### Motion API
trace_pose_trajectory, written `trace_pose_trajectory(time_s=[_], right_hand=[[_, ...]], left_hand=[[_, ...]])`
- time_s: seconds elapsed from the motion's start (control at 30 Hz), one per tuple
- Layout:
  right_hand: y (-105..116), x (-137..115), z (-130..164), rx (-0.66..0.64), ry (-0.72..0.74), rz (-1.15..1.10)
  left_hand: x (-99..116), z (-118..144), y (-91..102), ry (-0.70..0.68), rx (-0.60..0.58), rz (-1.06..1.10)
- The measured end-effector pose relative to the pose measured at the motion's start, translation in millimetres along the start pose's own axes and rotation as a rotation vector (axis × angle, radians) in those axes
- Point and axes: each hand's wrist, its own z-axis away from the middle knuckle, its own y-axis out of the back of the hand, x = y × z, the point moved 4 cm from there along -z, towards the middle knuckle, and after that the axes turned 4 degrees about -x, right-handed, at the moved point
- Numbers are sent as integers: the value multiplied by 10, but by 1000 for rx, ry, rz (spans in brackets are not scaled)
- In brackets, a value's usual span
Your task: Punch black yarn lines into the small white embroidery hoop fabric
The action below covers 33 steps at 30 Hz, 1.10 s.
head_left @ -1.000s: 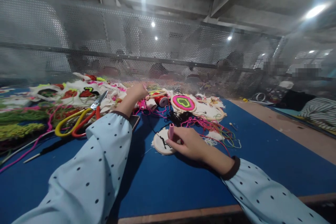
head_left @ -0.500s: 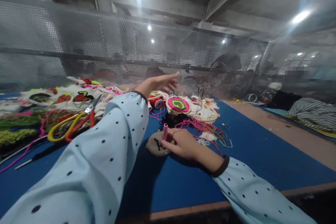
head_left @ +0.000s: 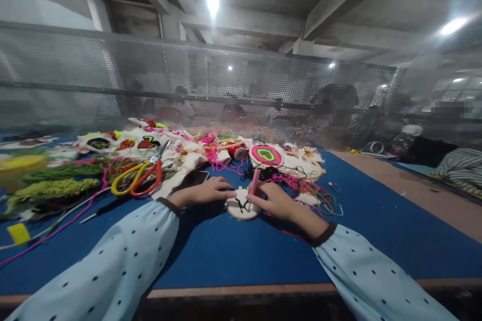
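Observation:
A small round embroidery hoop [head_left: 241, 213] with white cloth and black yarn lines lies on the blue table top in front of me. My right hand [head_left: 276, 203] is closed around a pink punch needle [head_left: 255, 180], held upright over the hoop's right part; its tip is hidden behind my fingers. My left hand [head_left: 209, 191] lies low with fingers stretched out, their tips at the hoop's left rim. Whether they press on it I cannot tell. Black yarn [head_left: 265, 173] is heaped just behind my right hand.
Orange-and-yellow scissors [head_left: 145, 173] rest on the left beside green yarn tufts [head_left: 60, 188]. Behind lie a larger hoop with a pink-and-green pattern [head_left: 266, 154], a red spool [head_left: 237, 152] and tangled threads [head_left: 320, 198]. A perforated metal screen [head_left: 211, 80] borders the table's far side.
My left hand has come down from the air above the yarn pile to the left rim of the small hoop. The right hand keeps hold of the punch needle. The view has shifted.

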Motion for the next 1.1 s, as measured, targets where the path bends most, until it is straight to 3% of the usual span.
trace_pose_trajectory(time_s=[0.1, 0.3, 0.63, 1.1], right_hand=[[12, 26, -11, -22, 8, -11], [40, 2, -16, -31, 17, -36], [85, -108, 49, 59, 81, -55], [38, -34, 66, 107, 64, -43]], left_hand=[[42, 22, -121, 39, -105, -43], [163, 25, -198, 8, -114, 48], [176, -5, -151, -137, -26, 469], [174, -21, -156, -123, 59, 491]])
